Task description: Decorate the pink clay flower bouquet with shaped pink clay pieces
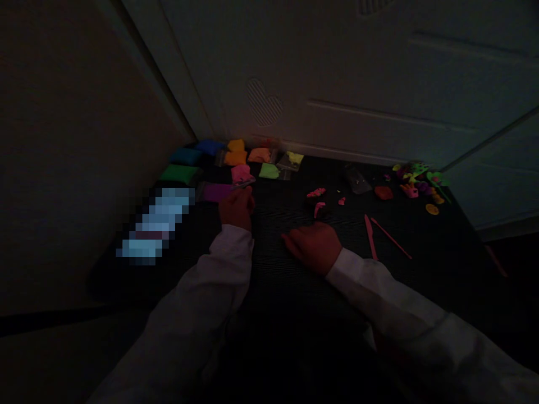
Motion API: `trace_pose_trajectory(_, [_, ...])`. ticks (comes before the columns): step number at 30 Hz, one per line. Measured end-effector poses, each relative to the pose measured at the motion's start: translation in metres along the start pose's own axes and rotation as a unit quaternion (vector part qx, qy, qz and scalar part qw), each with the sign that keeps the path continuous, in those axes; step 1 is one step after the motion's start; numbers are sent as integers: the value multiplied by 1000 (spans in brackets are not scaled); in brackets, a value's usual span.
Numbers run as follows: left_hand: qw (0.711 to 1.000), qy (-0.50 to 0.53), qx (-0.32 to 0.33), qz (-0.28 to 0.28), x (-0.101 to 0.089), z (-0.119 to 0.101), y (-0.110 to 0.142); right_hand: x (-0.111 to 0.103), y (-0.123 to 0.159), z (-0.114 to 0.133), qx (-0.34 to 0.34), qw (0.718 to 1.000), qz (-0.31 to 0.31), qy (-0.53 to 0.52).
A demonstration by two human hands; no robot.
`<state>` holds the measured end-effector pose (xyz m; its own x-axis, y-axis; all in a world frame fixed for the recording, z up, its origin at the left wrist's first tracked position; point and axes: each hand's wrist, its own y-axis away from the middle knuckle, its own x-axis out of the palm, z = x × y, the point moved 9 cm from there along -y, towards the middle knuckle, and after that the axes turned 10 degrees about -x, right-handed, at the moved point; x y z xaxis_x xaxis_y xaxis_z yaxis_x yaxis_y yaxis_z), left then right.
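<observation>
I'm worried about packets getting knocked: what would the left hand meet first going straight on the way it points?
Most likely the pink clay packet, just beyond the left hand; the dim view leaves the gap between them unclear.

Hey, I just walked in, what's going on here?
In dim light, a person is at a dark table. The left hand is curled by a purple packet and a pink packet; I can't tell whether it holds anything. The right hand is near a small pink piece. A pink knife-shaped tool and a thin pink stick lie to its right.
</observation>
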<state>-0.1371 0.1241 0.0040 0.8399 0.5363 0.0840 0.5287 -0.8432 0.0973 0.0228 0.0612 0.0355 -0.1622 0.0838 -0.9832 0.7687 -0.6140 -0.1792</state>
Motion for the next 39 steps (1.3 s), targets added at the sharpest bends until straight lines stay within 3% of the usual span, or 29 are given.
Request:
trace_pose_trajectory(4, [1000,0,3,1,-2,3,-3,-30,13,-33,81,989,-110,-65])
trace_pose_trajectory(7, [1000,-4,5,2,-2,5,-5,-49,37,-77,185,949,-229,-112])
trace_pose_trajectory(9, [1000,-1,-2,6,-1,6,-4,-49,49,-102,241,927,-259,-127])
trace_pose_trajectory(12, [1000,8,-14,6,0,6,-3,-29,49,-121,268,928,-201,-161])
trace_pose_trajectory(15, [1000,11,-20,-9,-1,4,-2,-12,42,-125,272,937,-135,-175])
trace_pose_trajectory(18, [1000,7,-20,0,0,5,-3,-3,39,-128,295,931,-107,-188])
trace_pose_trajectory(23, [999,22,-31,-6,-2,11,-7,8,43,-135,348,901,-97,-242])
trace_pose_trajectory(30, [998,37,-46,-7,-3,13,-8,2,41,-129,323,877,-121,-335])
trace_pose_trajectory(33, [998,36,-46,-8,-3,11,-6,-2,43,-129,311,819,-200,-439])
trace_pose_trajectory(39, [997,44,-57,-18,-4,13,-6,6,43,-124,261,633,-316,-656])
